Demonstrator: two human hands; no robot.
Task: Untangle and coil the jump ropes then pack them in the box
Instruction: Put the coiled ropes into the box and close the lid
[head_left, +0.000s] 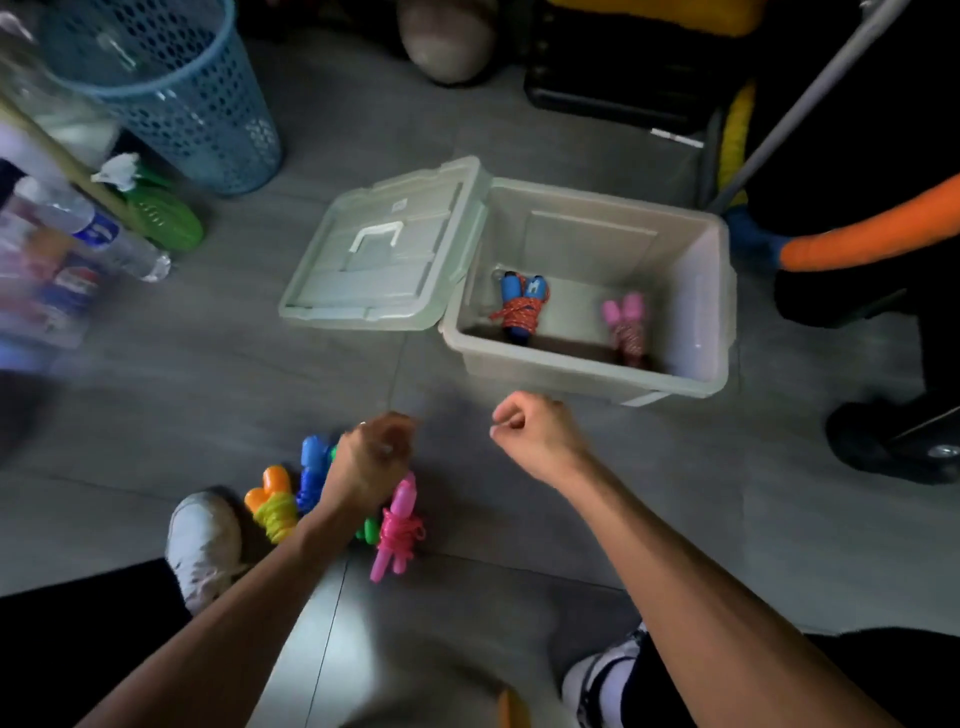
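Note:
The open translucent box (701, 291) stands on the floor with two coiled ropes inside: a blue-handled one wound in orange rope (522, 306) and a pink-handled one (626, 322). Its lid (384, 254) lies flat against the box's left side. Nearer me, coiled ropes lie together on the floor: orange handles with yellow rope (272, 501), a blue one (311, 467), a green one (370, 530) mostly hidden, and a pink one (397, 525). My left hand (374, 462) hangs blurred over this group, fingers curled; its grip is unclear. My right hand (535, 436) is a fist holding nothing, just before the box.
A blue perforated basket (171, 98) stands at the back left, with plastic bottles (104, 234) and a green item (161, 218) beside it. An orange padded tube (872, 228) and dark equipment sit at the right. My white shoes (202, 545) flank the floor below.

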